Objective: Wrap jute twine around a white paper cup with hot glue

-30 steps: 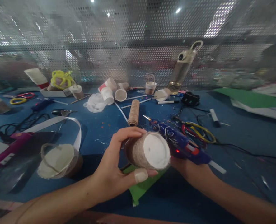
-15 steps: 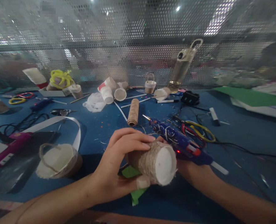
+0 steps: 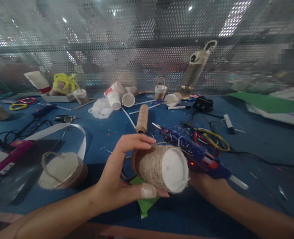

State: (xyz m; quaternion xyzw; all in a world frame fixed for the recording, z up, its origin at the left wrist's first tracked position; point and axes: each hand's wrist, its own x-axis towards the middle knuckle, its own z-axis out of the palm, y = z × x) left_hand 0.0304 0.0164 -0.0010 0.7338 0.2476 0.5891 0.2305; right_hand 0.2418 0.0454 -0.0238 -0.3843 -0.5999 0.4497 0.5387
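Observation:
My left hand [image 3: 127,169] is closed round a paper cup wrapped in twine [image 3: 150,164], thumb below and fingers above. The cup lies on its side, its white base facing right and toward me. A bandage covers part of my left thumb. Behind the cup, my right hand [image 3: 201,182] grips a blue hot glue gun [image 3: 191,146], its fingers mostly hidden. The gun's metal tip points up and left, a red light glows on its side, and a clear glue stick [image 3: 238,182] juts from the back. A twine spool [image 3: 142,119] lies just beyond my hands.
At left sit a cup basket with a twine handle [image 3: 78,172] and a magenta glue gun [image 3: 11,157]. Green scrap [image 3: 144,204] lies under the cup. Scissors [image 3: 218,141] and cords are at right. Paper cups [image 3: 115,101] and a tilted bottle [image 3: 194,73] stand farther back.
My left fingers have loosened and shifted slightly left on the wrapped cup, showing more of its twine side. The glue gun has moved slightly right at its rear end.

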